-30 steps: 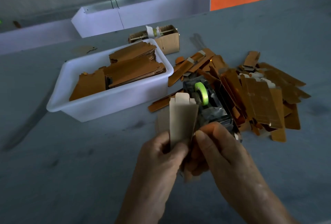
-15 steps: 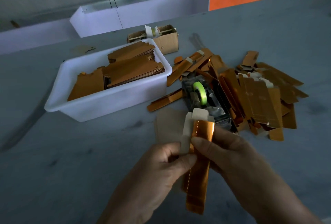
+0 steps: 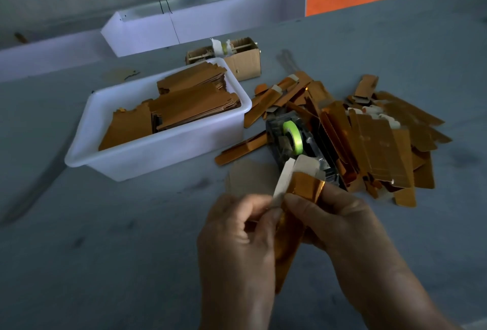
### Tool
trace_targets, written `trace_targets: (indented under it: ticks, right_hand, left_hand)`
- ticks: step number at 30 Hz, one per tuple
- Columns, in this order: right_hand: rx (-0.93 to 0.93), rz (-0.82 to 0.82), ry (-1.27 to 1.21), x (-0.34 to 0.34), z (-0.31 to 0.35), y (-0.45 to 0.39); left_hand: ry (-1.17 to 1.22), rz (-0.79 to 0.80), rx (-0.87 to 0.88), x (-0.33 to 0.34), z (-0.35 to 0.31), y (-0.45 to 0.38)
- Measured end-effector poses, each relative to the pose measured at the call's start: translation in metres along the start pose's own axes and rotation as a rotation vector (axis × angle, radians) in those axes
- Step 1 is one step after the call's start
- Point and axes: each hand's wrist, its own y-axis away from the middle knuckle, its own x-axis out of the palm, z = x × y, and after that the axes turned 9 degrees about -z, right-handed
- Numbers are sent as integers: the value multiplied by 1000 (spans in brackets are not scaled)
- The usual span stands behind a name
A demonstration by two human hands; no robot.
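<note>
Both hands pinching one gold carton blank: left hand on its pale flap, right hand gripping the body (tape dispenser at 12 o'clock).

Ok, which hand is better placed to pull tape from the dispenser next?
Right, probably. The right hand lies just in front of the tape dispenser, while the left hand sits farther to the side, pinching the white flap of the gold carton.

Left grip and right grip are bare, forearms bare too
</note>
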Motion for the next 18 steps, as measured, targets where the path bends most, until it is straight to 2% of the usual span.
trace_targets:
  ticks: [4,6,10,14,16,18]
  right_hand:
    - [9,3,-25,3,1,2]
    - [11,-5,-34,3,0,4]
    - [39,29,-90,4,0,8]
    - [-58,-44,75,7,-5,8]
    - [-48,-57,49,9,-5,7]
    - [-30,-34,-15,12,-5,8]
  left_hand:
    - [-487,-21,476,8,-1,12]
    - [-609,-13,538,12,-5,18]
    - [-731,95,462,13,-7,22]
    - [-645,108,478,7,-8,23]
    - [-449,116,323,0,-5,20]
    - [-111,67,-37,-6,-3,12]
